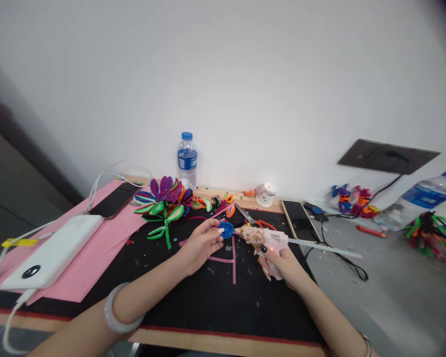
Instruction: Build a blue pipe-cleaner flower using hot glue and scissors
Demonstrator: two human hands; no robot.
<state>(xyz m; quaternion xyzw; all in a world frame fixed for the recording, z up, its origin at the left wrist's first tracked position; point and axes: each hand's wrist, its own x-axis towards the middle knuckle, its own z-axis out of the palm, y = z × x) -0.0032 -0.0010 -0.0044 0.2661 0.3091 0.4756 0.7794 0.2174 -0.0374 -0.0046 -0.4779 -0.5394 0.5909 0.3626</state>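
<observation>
My left hand [202, 242] pinches a small blue coiled pipe-cleaner disc [226, 229] just above the black mat [193, 292]. My right hand [282, 263] grips a pink hot glue gun [269, 241], its crusted nozzle touching the disc's right side. A clear glue stick [325, 248] juts out of the gun's back to the right. Pink pipe-cleaner strips [232, 260] lie on the mat under my hands. A finished flower with green leaves and purple petals [162, 201] lies to the left.
A white power bank [54, 253] with cables rests on pink paper [96, 248] at left, beside a dark phone [115, 199]. Water bottle [187, 159], small white cup [266, 194], scissors [252, 218], another phone [298, 215], second bottle [416, 198] and pipe-cleaner figures [351, 199] stand behind.
</observation>
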